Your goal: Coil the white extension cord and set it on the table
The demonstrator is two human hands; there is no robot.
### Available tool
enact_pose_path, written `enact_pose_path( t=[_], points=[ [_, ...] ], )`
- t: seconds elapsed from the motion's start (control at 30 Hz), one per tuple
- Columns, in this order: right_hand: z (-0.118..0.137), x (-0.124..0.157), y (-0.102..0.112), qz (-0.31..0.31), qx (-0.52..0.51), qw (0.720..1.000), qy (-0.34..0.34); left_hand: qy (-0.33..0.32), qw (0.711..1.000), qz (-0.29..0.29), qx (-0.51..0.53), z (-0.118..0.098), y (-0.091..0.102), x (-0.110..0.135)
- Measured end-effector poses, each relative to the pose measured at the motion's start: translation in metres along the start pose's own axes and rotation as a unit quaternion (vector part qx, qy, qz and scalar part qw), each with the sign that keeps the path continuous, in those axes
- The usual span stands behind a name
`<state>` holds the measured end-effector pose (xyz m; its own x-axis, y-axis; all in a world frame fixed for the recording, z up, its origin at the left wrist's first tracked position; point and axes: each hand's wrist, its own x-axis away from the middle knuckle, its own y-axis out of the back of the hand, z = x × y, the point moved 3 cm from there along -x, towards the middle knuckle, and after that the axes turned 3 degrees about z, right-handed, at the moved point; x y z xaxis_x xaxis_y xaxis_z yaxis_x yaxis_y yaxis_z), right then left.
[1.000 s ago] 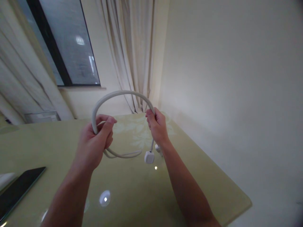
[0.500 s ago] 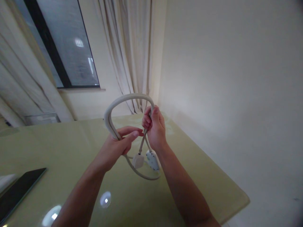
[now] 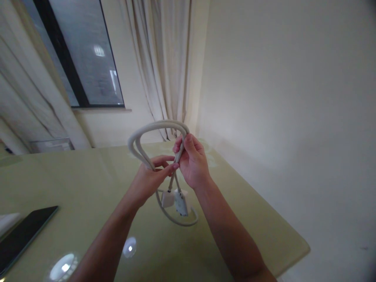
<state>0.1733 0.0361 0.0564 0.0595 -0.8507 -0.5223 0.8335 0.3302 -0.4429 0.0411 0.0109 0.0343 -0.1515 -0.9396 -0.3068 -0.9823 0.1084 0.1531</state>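
A thick white cable (image 3: 141, 135) is looped in the air above a glossy yellow-green table (image 3: 88, 188). My right hand (image 3: 192, 160) pinches the loop's strands together near its right side. My left hand (image 3: 149, 178) grips the loop's left side, with its fingertips reaching across to the strands in my right hand. Two white plug ends (image 3: 174, 199) hang below my hands, just over the table. A lower bend of the cable sags beneath them.
A dark flat phone or tablet (image 3: 22, 235) lies at the table's left edge, beside a white object (image 3: 7, 221). The table's right edge runs along a plain wall (image 3: 279, 117). Curtains (image 3: 164, 58) and a window (image 3: 82, 51) stand behind.
My hands have come together. The wide arch of cable has been folded into a smaller double loop. The plug ends now hang side by side under my hands.
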Motion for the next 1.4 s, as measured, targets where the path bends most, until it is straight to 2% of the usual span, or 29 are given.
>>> enact_pose_path(
  t=[0.13,0.23,0.37,0.53,0.63,0.77,0.9,1.03,1.17,1.4],
  points=[
    [-0.001,0.002,0.000,0.005,0.037,0.999,-0.005,0.010,0.999,0.052,0.010,0.002,0.002,0.001],
    [-0.001,-0.001,0.002,0.032,0.065,0.997,0.007,-0.005,0.997,0.044,0.067,0.010,0.002,-0.001],
    [-0.008,-0.004,0.008,0.117,0.165,0.978,-0.050,-0.019,0.985,-0.042,0.165,0.008,0.009,-0.004],
    [-0.019,0.003,0.011,0.289,0.277,0.905,-0.145,-0.095,0.945,-0.177,0.258,-0.012,0.038,0.000],
    [-0.020,0.005,0.010,0.326,0.277,0.891,-0.150,-0.117,0.932,-0.214,0.268,-0.017,0.052,0.003],
    [-0.018,0.004,0.008,0.315,0.303,0.892,-0.113,-0.121,0.936,-0.186,0.273,-0.020,0.055,0.005],
    [-0.018,0.002,0.008,0.278,0.332,0.897,-0.091,-0.086,0.952,-0.149,0.253,-0.019,0.042,0.003],
    [-0.022,0.000,0.005,0.250,0.286,0.923,-0.063,-0.045,0.961,-0.127,0.240,-0.009,0.026,0.000],
    [-0.031,-0.003,0.003,0.194,0.217,0.955,-0.051,-0.023,0.964,-0.091,0.247,0.003,0.012,-0.004],
    [-0.035,-0.003,-0.001,0.149,0.147,0.975,-0.076,-0.033,0.955,-0.134,0.262,0.004,0.009,-0.006]
  ],
)
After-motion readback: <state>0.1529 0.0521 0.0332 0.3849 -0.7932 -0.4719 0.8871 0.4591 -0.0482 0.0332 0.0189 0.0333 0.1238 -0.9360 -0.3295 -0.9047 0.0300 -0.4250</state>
